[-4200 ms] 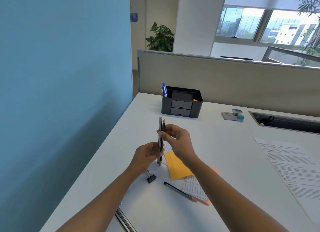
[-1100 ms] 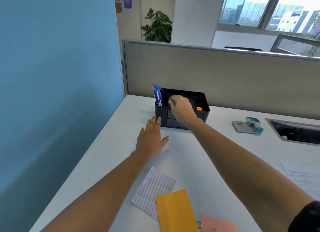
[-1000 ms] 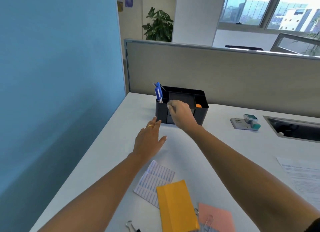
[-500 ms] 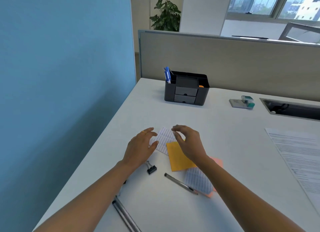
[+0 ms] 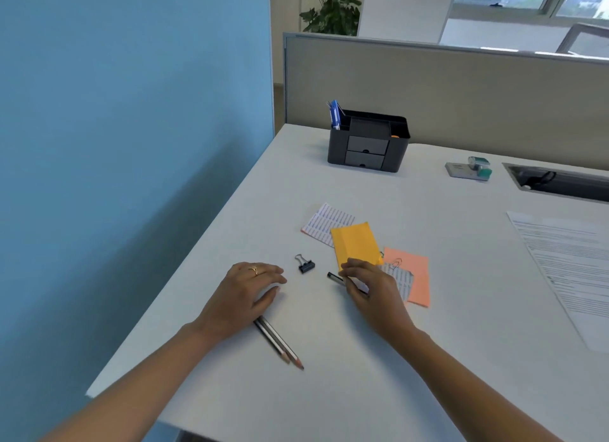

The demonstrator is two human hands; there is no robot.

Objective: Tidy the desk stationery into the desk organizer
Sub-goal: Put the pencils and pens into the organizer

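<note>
White desk [image 5: 428, 359] with scattered stationery

- The left hand [image 5: 247, 293] is laid palm down, with the fingers straight and close together and the thumb spread toward the right. A ring [image 5: 254, 270] is worn on one finger.
- The right hand [image 5: 370, 291] is held knuckles up with its fingers curled, and a dark pencil [image 5: 334, 277] is pinched between fingertips and thumb.
- Both forearms are stretched forward and are bare.

Print lines the document [image 5: 570, 267] and slips [image 5: 326, 222], too small to read.
</note>
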